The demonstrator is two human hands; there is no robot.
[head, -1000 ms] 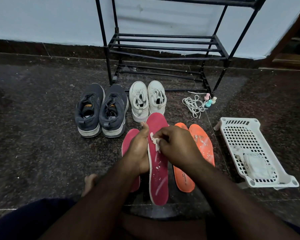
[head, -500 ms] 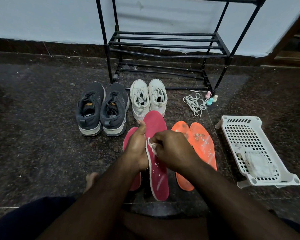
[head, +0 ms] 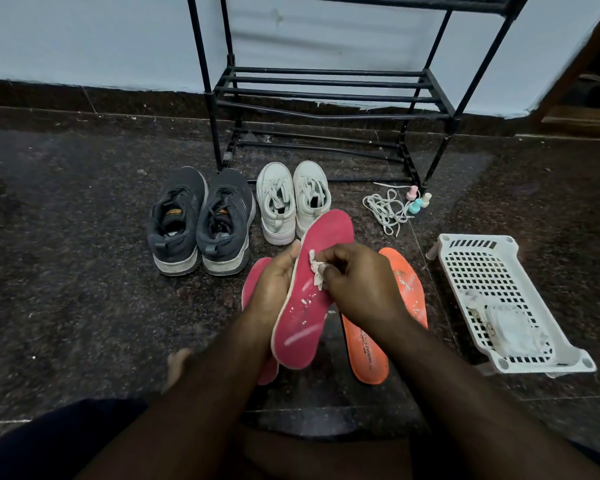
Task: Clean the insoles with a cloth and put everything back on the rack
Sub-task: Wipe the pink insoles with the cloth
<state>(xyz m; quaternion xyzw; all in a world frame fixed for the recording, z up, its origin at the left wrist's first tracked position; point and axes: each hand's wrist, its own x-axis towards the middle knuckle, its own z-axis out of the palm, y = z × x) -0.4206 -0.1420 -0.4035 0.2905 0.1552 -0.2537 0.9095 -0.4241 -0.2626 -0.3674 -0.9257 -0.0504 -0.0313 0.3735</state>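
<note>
Fingers of the left hand (head: 274, 282) grip the pink insole (head: 312, 289) tilted up, so the right hand (head: 361, 282), pinching the cloth (head: 316, 275), can rub its speckled face.

Bare dark floor (head: 66, 271) spreads wide across the left of the frame, open to a reach. In the centre the way to the black rack (head: 326, 95) is blocked by the grey sneakers (head: 201, 223) and white sneakers (head: 293, 200), which stand side by side just before its lower bars. The rack's shelves themselves carry nothing visible. At lower centre, both hands (head: 357, 282) and the raised pink insole (head: 312, 292) fill the space, with another pink insole (head: 253, 282) and the orange insoles (head: 368, 351) lying beneath. To the right, loose white laces (head: 385, 209) and small bottles (head: 417, 202) crowd the rack's right leg, and the white basket (head: 482, 271) takes up the floor at right.
</note>
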